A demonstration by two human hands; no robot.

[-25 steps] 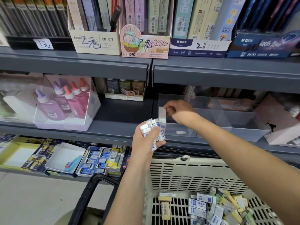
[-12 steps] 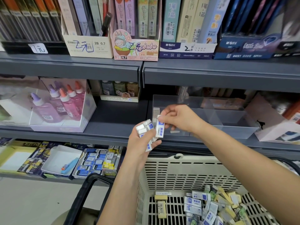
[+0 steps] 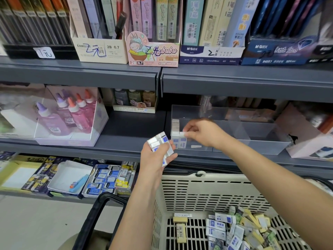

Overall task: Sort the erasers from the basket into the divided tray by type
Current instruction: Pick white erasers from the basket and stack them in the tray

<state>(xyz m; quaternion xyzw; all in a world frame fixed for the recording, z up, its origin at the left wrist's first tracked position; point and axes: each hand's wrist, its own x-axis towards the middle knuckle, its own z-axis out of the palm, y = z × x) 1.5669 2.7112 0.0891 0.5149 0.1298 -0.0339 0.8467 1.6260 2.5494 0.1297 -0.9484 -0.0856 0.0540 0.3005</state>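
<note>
Nearest the camera, a slotted cream basket (image 3: pixel 207 192) holds a loose heap of erasers (image 3: pixel 239 231), some in blue-and-white sleeves, others yellowish or green. These are judged light, stiff little blocks with smooth paper sleeves that could slip, so each is best pinched across its 2 long sides, not by the sleeve ends. Above the basket's rim, the left hand (image 3: pixel 156 156) is closed around a small stack of blue-and-white erasers (image 3: pixel 160 142), fingers wrapped under and thumb across. Just beyond, the right hand (image 3: pixel 201 132) is pinched on 1 white eraser (image 3: pixel 182 134), held at the left compartment of the clear divided tray (image 3: pixel 252 134) on the shelf, touching or just beside the row of erasers (image 3: pixel 177 136) already stood against the tray's left wall. The other compartments appear empty.
</note>
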